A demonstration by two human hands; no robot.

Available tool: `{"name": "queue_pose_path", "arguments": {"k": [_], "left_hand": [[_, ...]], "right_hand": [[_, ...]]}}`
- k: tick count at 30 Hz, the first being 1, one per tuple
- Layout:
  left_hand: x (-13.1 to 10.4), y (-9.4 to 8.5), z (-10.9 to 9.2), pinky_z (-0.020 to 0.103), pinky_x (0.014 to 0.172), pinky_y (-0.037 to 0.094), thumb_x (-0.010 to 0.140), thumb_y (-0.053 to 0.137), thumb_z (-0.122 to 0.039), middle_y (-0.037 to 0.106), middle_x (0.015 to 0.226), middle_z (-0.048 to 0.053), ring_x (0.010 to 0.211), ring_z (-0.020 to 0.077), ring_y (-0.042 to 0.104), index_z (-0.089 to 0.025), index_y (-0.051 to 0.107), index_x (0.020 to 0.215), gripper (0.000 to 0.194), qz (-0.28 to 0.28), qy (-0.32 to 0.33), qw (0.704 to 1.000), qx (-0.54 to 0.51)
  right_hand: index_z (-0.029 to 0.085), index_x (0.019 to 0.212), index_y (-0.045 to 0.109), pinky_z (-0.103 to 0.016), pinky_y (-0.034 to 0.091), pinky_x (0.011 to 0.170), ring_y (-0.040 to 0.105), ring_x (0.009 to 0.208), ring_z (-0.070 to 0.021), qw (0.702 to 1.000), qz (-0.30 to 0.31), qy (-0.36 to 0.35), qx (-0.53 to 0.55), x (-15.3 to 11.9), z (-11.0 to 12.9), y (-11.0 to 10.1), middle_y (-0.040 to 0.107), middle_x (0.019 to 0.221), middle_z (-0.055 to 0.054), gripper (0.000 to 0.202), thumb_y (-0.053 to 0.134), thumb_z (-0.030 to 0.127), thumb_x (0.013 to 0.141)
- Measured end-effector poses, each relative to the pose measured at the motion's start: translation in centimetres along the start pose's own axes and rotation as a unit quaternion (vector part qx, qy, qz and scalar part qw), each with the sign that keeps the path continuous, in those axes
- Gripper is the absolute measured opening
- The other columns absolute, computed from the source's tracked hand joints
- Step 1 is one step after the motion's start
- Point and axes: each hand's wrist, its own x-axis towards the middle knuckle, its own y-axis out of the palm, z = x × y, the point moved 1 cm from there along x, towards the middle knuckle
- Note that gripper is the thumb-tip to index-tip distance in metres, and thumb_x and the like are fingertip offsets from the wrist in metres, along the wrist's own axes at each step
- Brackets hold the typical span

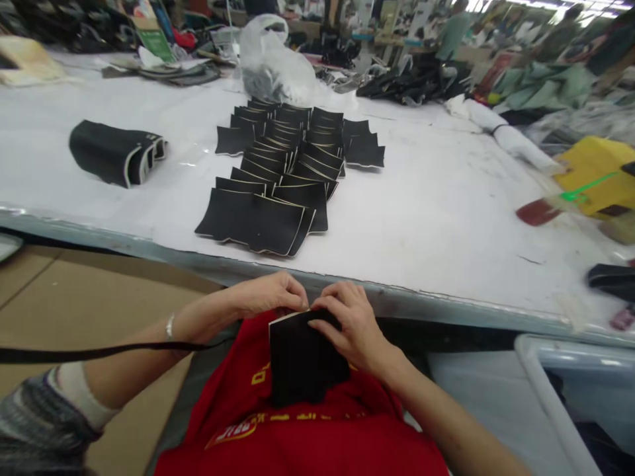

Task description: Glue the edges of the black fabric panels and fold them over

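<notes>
A black leather-like panel with a pale cut edge hangs upright in front of the red apron, at the table's near edge. My right hand grips its upper right part, thumb on the near face and fingers over the top. At the middle of the top edge, my left hand pinches with thumb and forefinger; whatever is between those fingertips is too small to make out. Just beyond, on the table, overlapping rows of similar black panels lie fanned out.
A folded black bundle rests on the white table at left. Behind the panels stands a clear plastic bag. To the right lie a yellow object and a red-and-green tool. A pale bin stands at lower right.
</notes>
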Motion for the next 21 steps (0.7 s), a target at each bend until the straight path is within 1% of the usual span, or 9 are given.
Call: {"name": "queue_pose_path", "arguments": {"k": [4, 7, 9, 13, 16, 18, 21], "left_hand": [[0.1, 0.0, 0.5, 0.022, 0.049, 0.024, 0.070, 0.060, -0.033, 0.042, 0.052, -0.005, 0.052, 0.0080, 0.033, -0.013, 0.063, 0.065, 0.021, -0.003, 0.016, 1.000, 0.026], [0.2, 0.4, 0.6, 0.023, 0.049, 0.019, 0.073, 0.056, -0.032, 0.036, 0.053, -0.006, 0.052, 0.0079, 0.029, -0.013, 0.061, 0.064, 0.022, -0.013, 0.034, 0.996, 0.085], [0.3, 0.8, 0.6, 0.023, 0.049, 0.019, 0.073, 0.053, -0.031, 0.034, 0.054, -0.006, 0.054, 0.0082, 0.028, -0.013, 0.059, 0.062, 0.022, -0.017, 0.046, 0.991, 0.127], [0.7, 1.4, 0.7, 0.023, 0.052, 0.022, 0.069, 0.050, -0.027, 0.037, 0.056, -0.005, 0.057, 0.0092, 0.031, -0.013, 0.057, 0.059, 0.019, -0.013, 0.059, 0.985, 0.162], [0.9, 1.3, 0.8, 0.023, 0.052, 0.023, 0.068, 0.048, -0.027, 0.038, 0.056, -0.004, 0.057, 0.0096, 0.032, -0.013, 0.056, 0.059, 0.018, -0.008, 0.062, 0.984, 0.164], [1.1, 1.0, 1.0, 0.023, 0.052, 0.023, 0.068, 0.047, -0.027, 0.039, 0.056, -0.004, 0.056, 0.0097, 0.033, -0.014, 0.056, 0.059, 0.018, -0.011, 0.064, 0.983, 0.174], [1.6, 0.5, 1.8, 0.023, 0.051, 0.023, 0.066, 0.046, -0.024, 0.040, 0.053, -0.004, 0.054, 0.0097, 0.034, -0.014, 0.054, 0.056, 0.016, -0.049, 0.062, 0.970, 0.229]], "right_hand": [[0.019, 0.096, 0.064, -0.038, 0.036, 0.082, 0.053, 0.094, -0.0223, 0.999, 0.020, -0.018, -0.024, 0.3, -0.2, 0.1, 0.062, 0.101, -0.006, 0.011, 0.067, 0.024, 0.088], [0.018, 0.093, 0.062, -0.037, 0.035, 0.080, 0.052, 0.092, -0.0222, 0.998, 0.053, -0.022, -0.029, 0.5, -0.3, -0.1, 0.062, 0.097, -0.006, 0.013, 0.069, 0.026, 0.087], [0.018, 0.090, 0.061, -0.035, 0.034, 0.078, 0.052, 0.090, -0.0217, 0.996, 0.080, -0.028, -0.034, 0.7, -0.3, -0.2, 0.061, 0.094, -0.005, 0.015, 0.071, 0.028, 0.086], [0.017, 0.084, 0.060, -0.034, 0.032, 0.076, 0.051, 0.087, -0.0203, 0.990, 0.121, -0.045, -0.050, 0.9, -0.7, 0.1, 0.060, 0.089, -0.004, 0.016, 0.070, 0.029, 0.087], [0.017, 0.084, 0.059, -0.035, 0.032, 0.078, 0.050, 0.089, -0.0203, 0.988, 0.131, -0.059, -0.061, 0.9, -1.0, 0.3, 0.060, 0.089, -0.004, 0.016, 0.068, 0.030, 0.089], [0.017, 0.086, 0.059, -0.036, 0.032, 0.079, 0.050, 0.090, -0.0206, 0.986, 0.135, -0.067, -0.067, 0.8, -0.8, 0.3, 0.060, 0.091, -0.004, 0.014, 0.065, 0.029, 0.090], [0.017, 0.085, 0.058, -0.036, 0.034, 0.080, 0.049, 0.090, -0.0205, 0.981, 0.167, -0.084, -0.058, 0.2, 0.4, -0.2, 0.059, 0.092, -0.005, 0.012, 0.063, 0.026, 0.091]]}}
